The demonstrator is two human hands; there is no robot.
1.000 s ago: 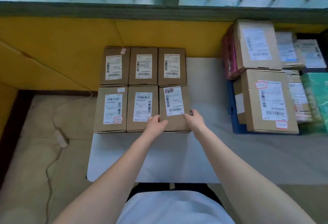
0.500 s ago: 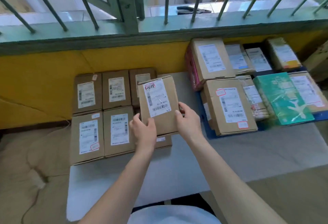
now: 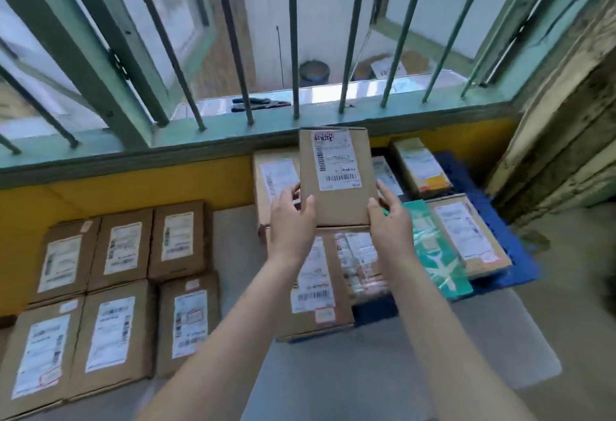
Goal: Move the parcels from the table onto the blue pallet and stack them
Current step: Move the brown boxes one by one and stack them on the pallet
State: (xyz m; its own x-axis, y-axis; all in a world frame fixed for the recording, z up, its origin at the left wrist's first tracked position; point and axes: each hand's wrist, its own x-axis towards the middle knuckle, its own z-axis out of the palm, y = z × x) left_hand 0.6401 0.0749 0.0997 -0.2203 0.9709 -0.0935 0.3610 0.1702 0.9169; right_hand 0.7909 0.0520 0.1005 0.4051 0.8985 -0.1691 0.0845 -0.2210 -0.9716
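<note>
I hold a brown cardboard parcel [image 3: 336, 177] with a white label in the air above the parcels on the blue pallet [image 3: 520, 254]. My left hand [image 3: 291, 220] grips its lower left edge, and my right hand [image 3: 391, 220] grips its lower right edge. Under it on the pallet lie a large brown box [image 3: 316, 290], a tape-wrapped packet [image 3: 361, 264], a green packet [image 3: 436, 254] and further boxes [image 3: 466, 237]. Several brown parcels [image 3: 116, 290] lie in two rows on the table [image 3: 366, 370] at the left.
A yellow wall [image 3: 133, 190] and a barred green window frame [image 3: 233, 134] stand behind the table. A worn wooden post [image 3: 566, 127] rises at the right. Grey floor [image 3: 583, 304] shows right of the pallet.
Both hands lifted the front right parcel off the table row and carried it right and up, over the pallet's parcels. My view swung to the right and upward.
</note>
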